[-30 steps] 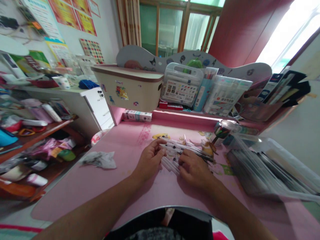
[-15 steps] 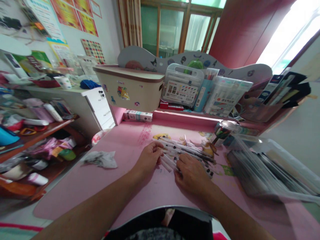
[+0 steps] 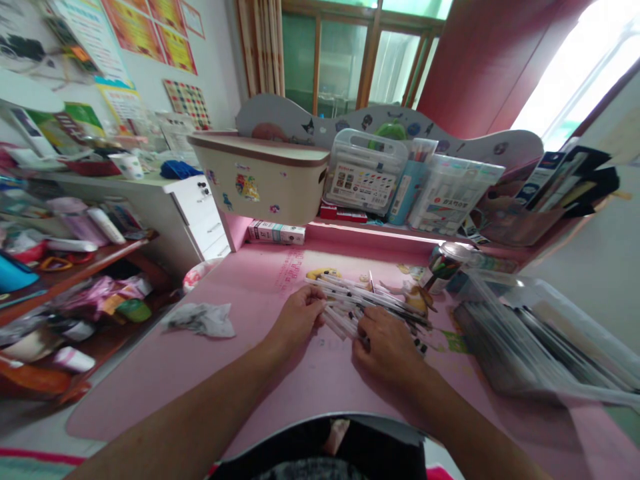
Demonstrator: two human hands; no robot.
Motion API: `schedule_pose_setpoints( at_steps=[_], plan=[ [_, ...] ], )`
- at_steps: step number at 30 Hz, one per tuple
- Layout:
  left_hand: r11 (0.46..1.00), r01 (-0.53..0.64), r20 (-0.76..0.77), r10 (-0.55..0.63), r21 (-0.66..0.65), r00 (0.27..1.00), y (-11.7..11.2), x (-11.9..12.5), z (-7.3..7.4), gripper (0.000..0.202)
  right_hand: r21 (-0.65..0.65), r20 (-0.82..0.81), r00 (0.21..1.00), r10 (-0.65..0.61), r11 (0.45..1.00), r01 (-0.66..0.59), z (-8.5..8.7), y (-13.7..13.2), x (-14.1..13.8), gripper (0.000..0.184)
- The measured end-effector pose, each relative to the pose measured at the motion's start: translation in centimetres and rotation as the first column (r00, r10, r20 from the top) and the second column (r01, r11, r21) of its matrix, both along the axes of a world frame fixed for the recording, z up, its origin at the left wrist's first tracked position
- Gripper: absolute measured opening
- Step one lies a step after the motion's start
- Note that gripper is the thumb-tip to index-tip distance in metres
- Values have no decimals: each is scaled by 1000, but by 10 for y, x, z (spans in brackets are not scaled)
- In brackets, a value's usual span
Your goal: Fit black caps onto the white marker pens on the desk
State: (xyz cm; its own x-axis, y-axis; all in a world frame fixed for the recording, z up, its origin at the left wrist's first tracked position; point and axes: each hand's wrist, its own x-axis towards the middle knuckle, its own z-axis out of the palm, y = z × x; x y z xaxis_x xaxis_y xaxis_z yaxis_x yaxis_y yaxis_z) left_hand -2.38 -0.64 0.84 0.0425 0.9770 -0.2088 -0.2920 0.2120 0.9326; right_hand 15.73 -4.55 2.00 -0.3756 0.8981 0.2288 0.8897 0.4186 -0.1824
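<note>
A loose bundle of slim white pens with black ends lies across the pink desk in front of me. At its left end is my left hand, closed with thumb and fingertips pinching the ends of some pens. My right hand rests at the near side of the bundle, fingers curled down over the pens and partly hiding them. A few short clear-white pens lie aslant between the two hands. Which pens each hand grips is partly hidden by the fingers.
On the right stands a clear plastic bin of pens, with a jar of pens behind it. A crumpled tissue lies at left. Above the desk, a shelf bears a cream storage box and marker cases.
My right hand has shifted slightly right and toward me, opening a little more space from the left hand. The left hand stays nearly in place at the pens' ends.
</note>
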Motion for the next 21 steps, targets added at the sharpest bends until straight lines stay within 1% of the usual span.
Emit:
schedule_pose_setpoints(
  at_steps=[2, 4, 6, 8, 9, 11, 13, 14, 16, 18, 21],
  plan=[
    [1000, 17, 29, -17, 13, 999, -3, 1, 4, 18, 47, -83, 996, -17, 999, 21, -1, 2, 4, 6],
    [997, 80, 69, -80, 8, 994, -7, 2, 8, 23, 87, -174, 985, -5, 996, 21, -2, 4, 7, 8],
    [981, 192, 117, -188, -28, 975, -13, 4, 10, 27, 104, -239, 970, 51, 994, -26, -1, 3, 7, 8],
    [949, 312, 169, -299, -56, 939, -17, 5, 10, 34, 98, -282, 951, 124, 990, -100, 2, 3, 7, 6],
    [935, 351, 184, -335, -60, 924, -18, 6, 10, 34, 86, -306, 940, 151, 988, -131, 4, 3, 8, 7],
    [922, 380, 173, -364, -74, 915, -18, 6, 8, 29, 67, -363, 919, 154, 988, -139, 8, 6, 13, 11],
    [929, 356, 129, -342, -102, 931, -14, 5, 6, 26, 58, -395, 914, 96, 995, -79, 12, 11, 23, 17],
    [934, 337, 104, -326, -116, 940, -12, 4, 6, 25, 54, -383, 921, 63, 997, -46, 13, 15, 28, 19],
    [943, 308, 78, -300, -131, 951, -8, 2, 5, 25, 28, -310, 951, 14, 1000, -6, 14, 21, 39, 19],
    [945, 298, 68, -291, -137, 954, -6, 1, 4, 24, -38, -212, 977, -1, 999, -7, 14, 24, 44, 19],
    [943, 303, 65, -297, -138, 953, -6, 0, 2, 24, -127, -119, 993, 5, 992, -20, 12, 22, 41, 19]
  ],
)
